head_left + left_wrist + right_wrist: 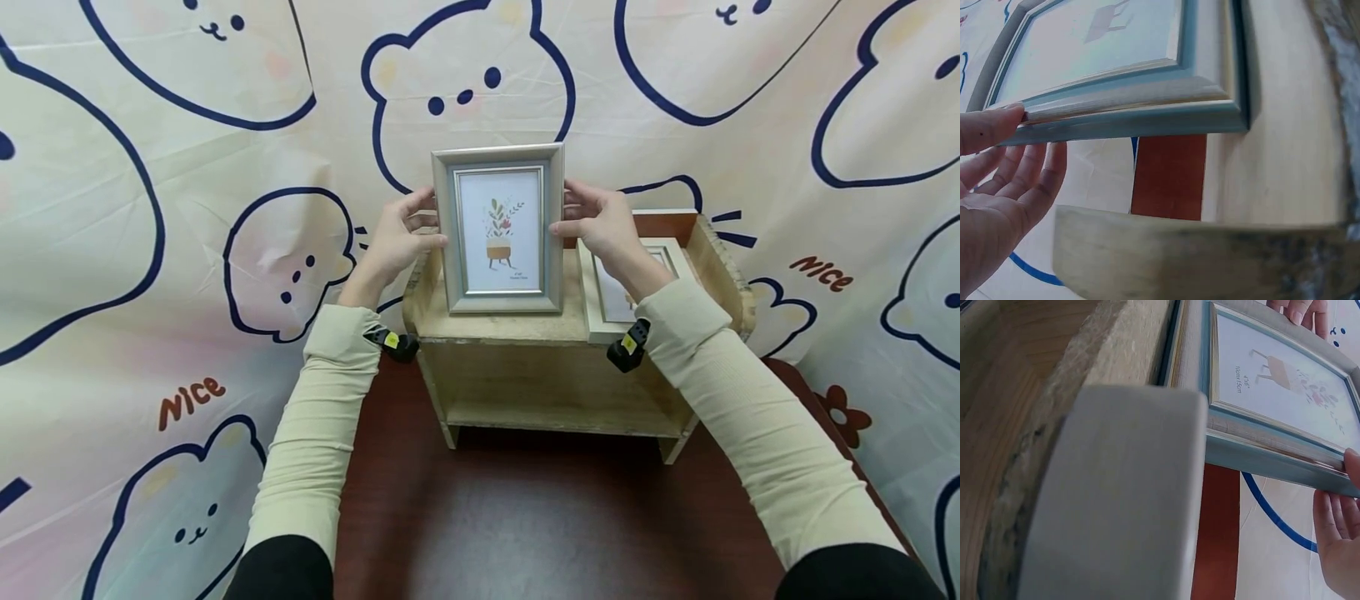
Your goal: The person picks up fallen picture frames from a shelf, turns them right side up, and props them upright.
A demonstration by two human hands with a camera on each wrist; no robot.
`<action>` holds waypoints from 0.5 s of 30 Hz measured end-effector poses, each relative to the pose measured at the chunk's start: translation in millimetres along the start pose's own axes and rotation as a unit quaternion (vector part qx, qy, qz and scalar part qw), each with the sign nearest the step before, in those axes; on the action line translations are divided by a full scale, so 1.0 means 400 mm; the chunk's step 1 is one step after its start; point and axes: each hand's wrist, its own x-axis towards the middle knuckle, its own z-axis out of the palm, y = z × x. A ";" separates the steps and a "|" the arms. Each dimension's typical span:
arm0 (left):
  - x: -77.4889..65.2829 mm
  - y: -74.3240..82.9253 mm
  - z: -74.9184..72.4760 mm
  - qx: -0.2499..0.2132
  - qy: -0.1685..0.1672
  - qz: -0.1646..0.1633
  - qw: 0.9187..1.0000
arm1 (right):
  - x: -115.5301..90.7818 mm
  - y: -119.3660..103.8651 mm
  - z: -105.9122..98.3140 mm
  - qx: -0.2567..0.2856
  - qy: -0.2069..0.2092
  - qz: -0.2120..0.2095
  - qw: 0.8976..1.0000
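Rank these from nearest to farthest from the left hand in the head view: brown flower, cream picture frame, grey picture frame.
1. Grey picture frame: upright, touching the left hand.
2. Cream picture frame: on the shelf, right of the grey one.
3. Brown flower: on the cloth, far right.

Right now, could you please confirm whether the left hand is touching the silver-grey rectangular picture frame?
Touching: in the left wrist view, the left hand rests its thumb on the picture frame at its front rim, no gap showing.
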 end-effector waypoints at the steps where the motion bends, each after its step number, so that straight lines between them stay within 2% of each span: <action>1: 0.000 0.000 0.000 -0.001 -0.002 -0.003 1.000 | -0.002 0.000 -0.001 0.000 0.000 -0.002 1.000; 5: -0.001 0.002 -0.001 -0.011 -0.011 -0.006 1.000 | -0.005 0.000 -0.003 0.002 0.000 -0.008 1.000; 10: -0.002 0.001 -0.002 -0.015 -0.025 0.005 1.000 | -0.003 0.001 -0.004 0.022 -0.003 -0.029 0.999; 15: -0.004 -0.003 -0.002 -0.012 -0.021 0.016 1.000 | -0.001 0.001 -0.006 0.022 -0.007 -0.040 0.999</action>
